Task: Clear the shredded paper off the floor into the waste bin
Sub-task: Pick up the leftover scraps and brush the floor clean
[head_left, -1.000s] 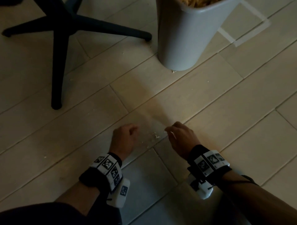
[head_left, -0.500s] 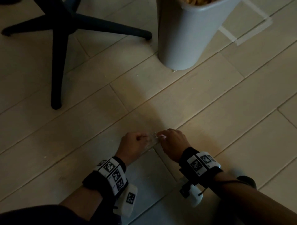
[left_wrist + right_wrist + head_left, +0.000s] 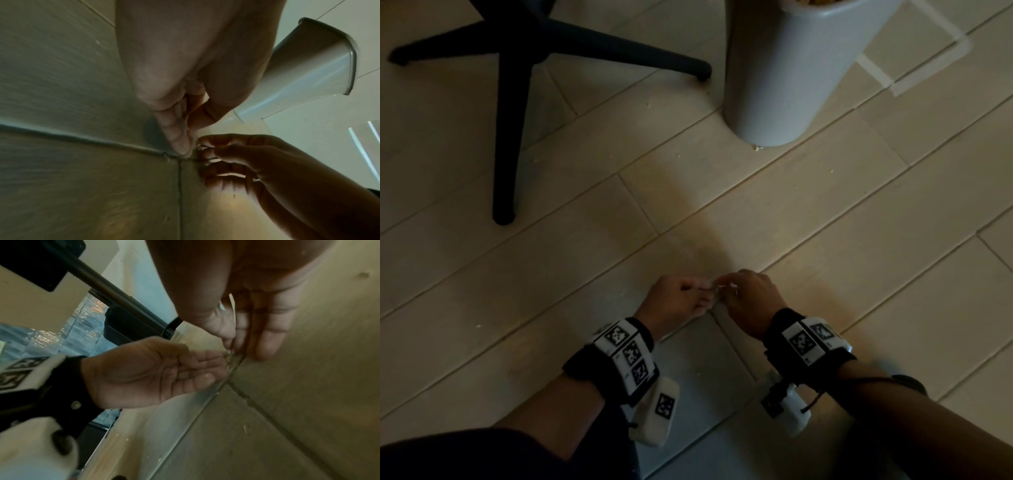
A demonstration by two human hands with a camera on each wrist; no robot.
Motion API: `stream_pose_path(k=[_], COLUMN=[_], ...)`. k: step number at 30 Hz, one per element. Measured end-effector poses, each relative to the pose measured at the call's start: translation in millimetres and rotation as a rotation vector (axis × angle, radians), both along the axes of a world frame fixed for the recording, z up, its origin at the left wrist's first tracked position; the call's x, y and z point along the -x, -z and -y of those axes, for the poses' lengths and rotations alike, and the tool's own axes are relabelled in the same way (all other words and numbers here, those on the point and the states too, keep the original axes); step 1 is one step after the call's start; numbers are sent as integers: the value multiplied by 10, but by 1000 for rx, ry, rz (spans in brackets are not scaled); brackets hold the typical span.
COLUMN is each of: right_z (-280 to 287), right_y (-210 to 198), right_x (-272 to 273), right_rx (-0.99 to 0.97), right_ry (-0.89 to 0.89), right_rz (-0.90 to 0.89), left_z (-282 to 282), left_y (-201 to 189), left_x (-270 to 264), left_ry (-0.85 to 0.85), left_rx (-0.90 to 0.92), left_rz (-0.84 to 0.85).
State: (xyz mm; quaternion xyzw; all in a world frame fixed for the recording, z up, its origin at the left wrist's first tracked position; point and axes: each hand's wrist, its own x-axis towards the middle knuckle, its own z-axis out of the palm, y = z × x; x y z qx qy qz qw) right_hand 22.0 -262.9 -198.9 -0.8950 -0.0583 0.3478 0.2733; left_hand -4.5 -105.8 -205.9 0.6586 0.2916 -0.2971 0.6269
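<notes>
Head view: the left hand (image 3: 678, 301) and right hand (image 3: 751, 299) meet low on the pale plank floor (image 3: 825, 240), well short of the grey plastic waste bin (image 3: 784, 75). Left wrist view: straight left fingers (image 3: 180, 142) press the floor. Right wrist view: the left palm lies cupped open while right fingertips (image 3: 228, 342) pinch tiny pale paper shreds (image 3: 228, 353) at a seam; such light bits would likely scatter or slip out on lifting.

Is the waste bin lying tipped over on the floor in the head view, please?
No, the waste bin stands upright on the floor, beyond the left hand and right hand.
</notes>
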Motion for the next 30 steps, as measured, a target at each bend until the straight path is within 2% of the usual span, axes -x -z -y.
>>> stream_pose_path(k=[2, 6, 9, 12, 17, 22, 26, 28, 30], right_z=[18, 159, 147, 105, 211, 299, 383, 419, 428], right_y=[-3, -4, -4, -26, -25, 2, 36, 28, 16], right_x=[-2, -58, -47, -41, -94, -104, -136, -155, -145], right_rx=[-1, -7, -32, -73, -99, -164, -180, -145, -92], right_ry=[-5, 97, 77, 98, 244, 379, 470, 454, 377], right_rz=[7, 78, 67, 53, 54, 30, 27, 70, 166], left_z=[11, -132, -141, -118, -68, 85, 138, 154, 152], left_y=[-10, 14, 40, -11, -109, -48, -3, -1, -1], left_x=[-88, -77, -28, -75, -107, -112, -113, -99, -86], left_ry=[5, 28, 58, 132, 473, 806, 923, 980, 1021], left_rx=[20, -46, -72, -150, -634, -729, -757, -779, -823], left_rz=[23, 42, 29, 117, 439, 564, 619, 669, 789])
